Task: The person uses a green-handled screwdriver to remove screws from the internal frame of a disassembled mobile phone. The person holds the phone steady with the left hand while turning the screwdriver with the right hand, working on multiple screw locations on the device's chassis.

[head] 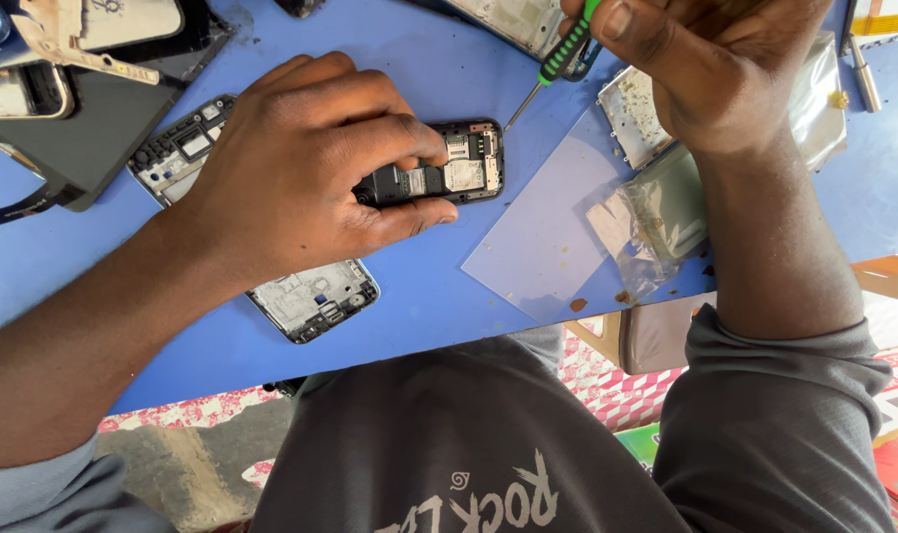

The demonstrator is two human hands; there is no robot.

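My left hand (301, 168) pins the opened phone (459, 168) flat on the blue bench (449, 286) by its side edges, while my right hand (705, 59) pinches a screwdriver (552, 69) just beside it; the phone seems light, rigid, its exposed board fragile.

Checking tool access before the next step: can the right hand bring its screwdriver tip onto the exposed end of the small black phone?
Probably yes. The right hand holds the screwdriver tip beside the small black phone; the left hand covers only the other end.
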